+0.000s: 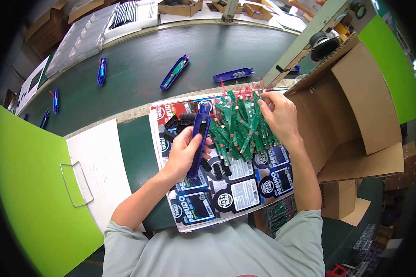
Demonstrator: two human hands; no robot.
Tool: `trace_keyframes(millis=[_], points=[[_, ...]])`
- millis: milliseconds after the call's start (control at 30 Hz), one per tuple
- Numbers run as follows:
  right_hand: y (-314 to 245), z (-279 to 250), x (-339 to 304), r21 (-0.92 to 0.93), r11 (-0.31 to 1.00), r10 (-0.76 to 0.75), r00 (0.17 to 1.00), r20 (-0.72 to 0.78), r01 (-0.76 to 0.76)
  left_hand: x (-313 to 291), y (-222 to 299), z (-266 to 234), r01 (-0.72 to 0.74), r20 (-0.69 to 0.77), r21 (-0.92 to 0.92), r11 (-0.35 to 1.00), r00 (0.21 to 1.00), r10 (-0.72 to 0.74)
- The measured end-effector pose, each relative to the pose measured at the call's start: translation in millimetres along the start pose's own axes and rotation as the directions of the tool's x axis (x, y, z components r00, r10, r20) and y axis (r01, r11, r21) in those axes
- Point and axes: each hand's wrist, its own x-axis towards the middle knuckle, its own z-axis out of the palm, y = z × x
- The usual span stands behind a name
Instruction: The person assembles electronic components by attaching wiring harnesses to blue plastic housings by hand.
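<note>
Blue plastic housing (201,127), pinched in my left hand (184,151), beside heaped green circuit boards (250,121).
My right hand (281,117) bunches its fingertips at the heap, holding what I cannot tell; apparently board-picking, next calling for untangling red wires (239,87).

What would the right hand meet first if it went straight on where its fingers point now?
The right hand would probably meet the heaped green circuit boards first; depth is unclear, and it may be touching them.
</note>
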Motion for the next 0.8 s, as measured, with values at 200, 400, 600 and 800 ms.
trace_keyframes(millis=[200, 400, 600, 800], points=[[-48, 23, -41, -0.058, 0.936, -0.340, 0.936, 0.095, 0.346, 12, 44, -27, -0.243, -0.111, 0.087, 0.966, 0.961, 0.252], [-71, 62, -54, -0.050, 0.872, -0.472, 0.864, 0.177, 0.487, 10, 39, -27, -0.251, -0.091, 0.168, 0.953, 0.959, 0.269], [-80, 68, -60, 0.038, 0.899, -0.438, 0.889, 0.137, 0.437, 6, 27, -18, -0.215, 0.007, 0.272, 0.938, 0.975, 0.222], [-62, 48, -55, 0.004, 0.937, -0.349, 0.937, 0.038, 0.349, 5, 31, -18, -0.196, -0.007, 0.257, 0.946, 0.979, 0.205]])
